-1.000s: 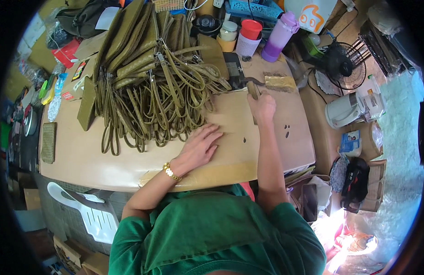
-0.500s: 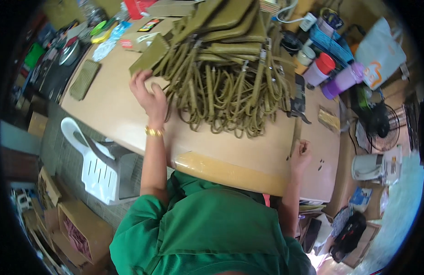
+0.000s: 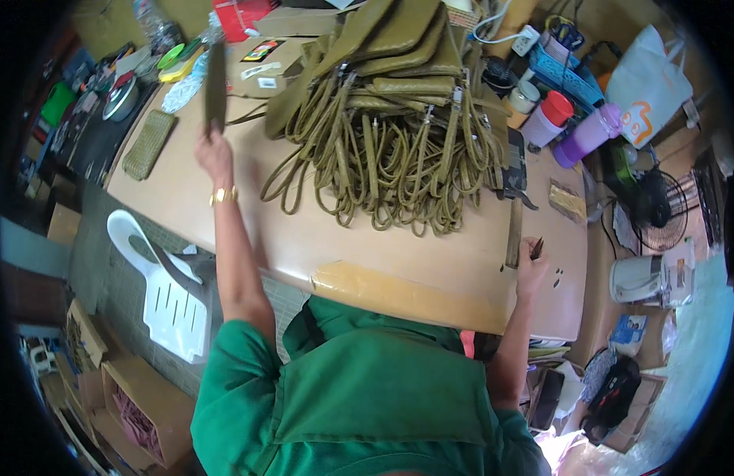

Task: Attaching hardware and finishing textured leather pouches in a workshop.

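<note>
My left hand (image 3: 215, 159) is closed on the lower end of a flat olive pouch (image 3: 215, 91), lifted upright and seen nearly edge-on, slightly blurred. A heap of similar olive pouches (image 3: 415, 47) with looped straps (image 3: 383, 174) and small metal clasps lies to its right. Apart from the heap, one olive woven pouch (image 3: 149, 144) lies at the table's left edge. At the right side of the table, my right hand (image 3: 530, 274) is closed around a small dark pointed thing (image 3: 538, 248), mostly hidden by the fingers. Beside that hand lies a narrow brown strip (image 3: 514, 234).
Brown tape (image 3: 407, 295) covers the table's front edge. A red-lidded jar (image 3: 549, 115), a purple bottle (image 3: 587, 136) and a blue basket (image 3: 573, 71) stand at the back right. A white chair (image 3: 172, 301) stands left of the table, near an open carton (image 3: 149, 404).
My left hand has moved left and taken an olive pouch from the heap's left side, raising it upright. My right hand has shifted slightly; a dark tip now shows between its fingers.
</note>
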{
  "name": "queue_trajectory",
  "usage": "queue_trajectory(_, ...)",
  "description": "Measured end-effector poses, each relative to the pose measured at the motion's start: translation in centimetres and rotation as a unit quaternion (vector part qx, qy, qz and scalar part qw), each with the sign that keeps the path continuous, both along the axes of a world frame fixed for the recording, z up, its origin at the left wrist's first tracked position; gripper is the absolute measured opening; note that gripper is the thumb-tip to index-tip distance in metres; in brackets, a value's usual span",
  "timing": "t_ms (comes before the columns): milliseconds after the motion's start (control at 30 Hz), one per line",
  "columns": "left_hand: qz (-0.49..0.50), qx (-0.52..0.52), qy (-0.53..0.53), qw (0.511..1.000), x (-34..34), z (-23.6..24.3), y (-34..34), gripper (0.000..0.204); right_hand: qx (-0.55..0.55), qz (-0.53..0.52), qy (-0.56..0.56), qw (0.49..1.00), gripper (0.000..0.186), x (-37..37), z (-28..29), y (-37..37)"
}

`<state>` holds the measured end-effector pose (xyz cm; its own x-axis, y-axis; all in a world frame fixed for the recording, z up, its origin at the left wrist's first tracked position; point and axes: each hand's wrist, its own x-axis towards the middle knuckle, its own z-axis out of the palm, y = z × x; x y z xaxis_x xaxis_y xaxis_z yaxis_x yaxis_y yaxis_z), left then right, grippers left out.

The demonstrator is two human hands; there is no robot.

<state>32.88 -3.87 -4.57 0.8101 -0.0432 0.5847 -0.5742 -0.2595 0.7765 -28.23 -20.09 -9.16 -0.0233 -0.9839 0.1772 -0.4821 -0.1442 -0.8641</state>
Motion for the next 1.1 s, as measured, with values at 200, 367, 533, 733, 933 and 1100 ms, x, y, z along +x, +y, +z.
queue_trajectory(200,-0.309,-0.204,0.094,0.924,-17.5,8.2,7.5,0.025,0.018,0.203,-0.123,0.971,0.028,6.3,7.2,6.4)
queue_trajectory(367,-0.613,-0.023,0.312,0.726,-24.1,3.4,6.7,0.029,0.08,0.322,-0.352,0.876,0.044,8.6,8.3,8.8)
queue_trajectory(533,-0.677,0.034,0.467,0.568,-29.4,-0.6,4.3,0.039,0.144,0.241,-0.382,0.88,0.047,6.9,7.4,10.5)
queue_trajectory(733,-0.714,0.105,0.467,0.51,-30.7,-2.4,2.4,0.041,0.146,0.224,-0.459,0.847,0.042,4.2,6.2,12.0)
queue_trajectory(933,-0.696,0.103,0.469,0.533,-31.8,-1.1,1.8,0.048,0.086,0.177,-0.435,0.879,0.041,5.0,5.9,11.7)
queue_trajectory(1100,-0.7,0.082,0.355,0.614,-33.8,0.3,1.1,0.047,0.119,0.164,-0.373,0.905,0.038,5.7,7.4,11.1)
